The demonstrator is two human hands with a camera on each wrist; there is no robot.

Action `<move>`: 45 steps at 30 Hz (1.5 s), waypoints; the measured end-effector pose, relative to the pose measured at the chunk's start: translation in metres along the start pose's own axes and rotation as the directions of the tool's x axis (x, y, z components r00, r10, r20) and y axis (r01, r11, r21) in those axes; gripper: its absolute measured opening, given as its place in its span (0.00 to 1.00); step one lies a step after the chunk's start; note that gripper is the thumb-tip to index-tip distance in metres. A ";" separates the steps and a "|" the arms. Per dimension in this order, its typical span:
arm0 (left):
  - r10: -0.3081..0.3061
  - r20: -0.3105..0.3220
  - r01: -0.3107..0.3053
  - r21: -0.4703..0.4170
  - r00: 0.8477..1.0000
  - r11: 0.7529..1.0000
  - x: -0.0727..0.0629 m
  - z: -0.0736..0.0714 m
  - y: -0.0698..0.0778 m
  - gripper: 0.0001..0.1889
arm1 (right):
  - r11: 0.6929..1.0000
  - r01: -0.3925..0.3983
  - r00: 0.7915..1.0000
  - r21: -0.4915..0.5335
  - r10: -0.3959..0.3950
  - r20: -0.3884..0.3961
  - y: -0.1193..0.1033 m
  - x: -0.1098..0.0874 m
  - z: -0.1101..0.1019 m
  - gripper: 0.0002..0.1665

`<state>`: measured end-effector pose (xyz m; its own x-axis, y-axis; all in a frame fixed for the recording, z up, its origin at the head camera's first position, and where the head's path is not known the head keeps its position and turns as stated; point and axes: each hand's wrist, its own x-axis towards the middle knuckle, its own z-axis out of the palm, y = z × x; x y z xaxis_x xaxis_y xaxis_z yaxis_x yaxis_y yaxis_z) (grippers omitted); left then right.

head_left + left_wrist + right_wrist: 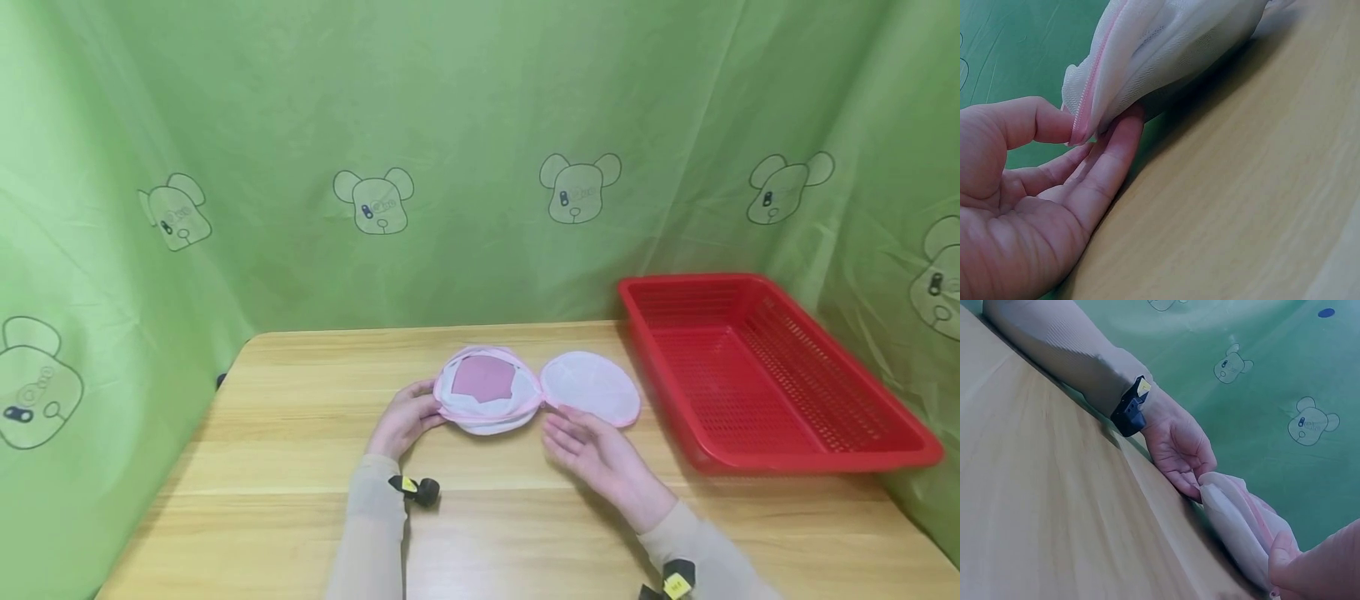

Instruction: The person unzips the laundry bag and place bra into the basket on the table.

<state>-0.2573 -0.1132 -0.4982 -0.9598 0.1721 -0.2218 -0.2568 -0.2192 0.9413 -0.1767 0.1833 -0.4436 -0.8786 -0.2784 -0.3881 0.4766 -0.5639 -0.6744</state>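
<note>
A round white mesh laundry bag (491, 424) with a pink zipper edge lies on the table, its round lid (590, 387) folded out to the right. Inside the bag sits a piece of pink cloth (483, 377). My left hand (408, 419) grips the bag's left edge, thumb on the pink zipper (1089, 94) and fingers underneath. At the joint between bag and lid, my right hand (592, 454) pinches the pink edge with thumb and fingertips. In the right wrist view the right thumb (1283, 556) lies against that edge, the other fingers mostly hidden.
A red plastic basket (817, 461) with slotted walls stands at the right of the wooden table (300, 517), close to the lid. Green curtain (480, 275) printed with bear heads hangs behind and at both sides. Both wrists carry small black cameras (426, 492).
</note>
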 end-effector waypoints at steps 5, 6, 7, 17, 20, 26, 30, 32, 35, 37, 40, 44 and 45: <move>-0.004 0.002 0.004 -0.008 1.000 1.000 0.001 0.001 -0.001 0.27 | 0.998 0.022 1.000 -0.057 -0.022 0.001 -0.005 0.002 0.002 0.32; -0.002 0.005 0.002 -0.007 1.000 1.000 0.001 0.001 -0.001 0.27 | 0.997 0.026 1.000 -0.073 -0.026 0.002 -0.006 0.002 0.003 0.32; -0.002 0.007 0.002 -0.009 1.000 1.000 0.001 0.001 -0.001 0.27 | 0.995 0.034 0.999 -0.092 -0.034 0.009 -0.007 0.003 0.003 0.32; 0.000 0.006 0.000 -0.017 1.000 1.000 -0.001 0.000 0.000 0.28 | 0.953 0.179 0.982 -0.244 -0.159 0.102 -0.019 0.015 0.014 0.18; 0.004 0.003 -0.004 -0.017 1.000 1.000 -0.001 0.000 0.000 0.28 | 0.929 0.231 0.970 -0.288 -0.198 0.140 -0.021 0.018 0.020 0.15; 0.005 0.017 -0.005 -0.022 1.000 1.000 0.001 -0.001 -0.001 0.28 | 0.803 0.342 0.940 -0.488 -0.299 0.165 -0.024 0.026 0.034 0.25; 0.001 0.026 0.000 -0.017 1.000 1.000 0.003 -0.001 -0.002 0.28 | 0.663 0.387 0.917 -0.641 -0.349 0.193 -0.025 0.034 0.040 0.30; -0.007 0.022 0.007 -0.019 1.000 1.000 0.003 -0.001 -0.001 0.28 | 0.577 0.419 0.898 -0.701 -0.377 0.226 -0.024 0.040 0.043 0.29; -0.015 0.019 0.016 -0.027 1.000 1.000 0.002 -0.001 -0.001 0.28 | 0.438 0.472 0.862 -0.765 -0.411 0.297 -0.022 0.048 0.046 0.28; -0.020 0.017 0.020 -0.035 1.000 0.999 0.001 0.000 0.000 0.28 | 0.355 0.500 0.841 -0.790 -0.417 0.345 -0.020 0.053 0.050 0.28; -0.012 0.019 0.013 -0.033 1.000 0.999 0.000 0.000 0.001 0.28 | 0.264 0.526 0.825 -0.809 -0.391 0.408 -0.016 0.060 0.055 0.30; -0.008 0.022 0.008 -0.018 1.000 1.000 0.000 0.000 0.002 0.28 | 0.119 0.532 0.806 -0.839 -0.375 0.458 -0.011 0.066 0.063 0.32; -0.013 0.021 0.014 -0.020 1.000 1.000 0.000 0.000 0.002 0.28 | 0.082 0.534 0.800 -0.842 -0.372 0.471 -0.010 0.068 0.064 0.32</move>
<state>-0.2582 -0.1138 -0.4965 -0.9537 0.1954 -0.2288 -0.2721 -0.2361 0.9328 -0.2429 0.1198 -0.4231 -0.8944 -0.3797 0.2363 -0.4040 0.4594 -0.7910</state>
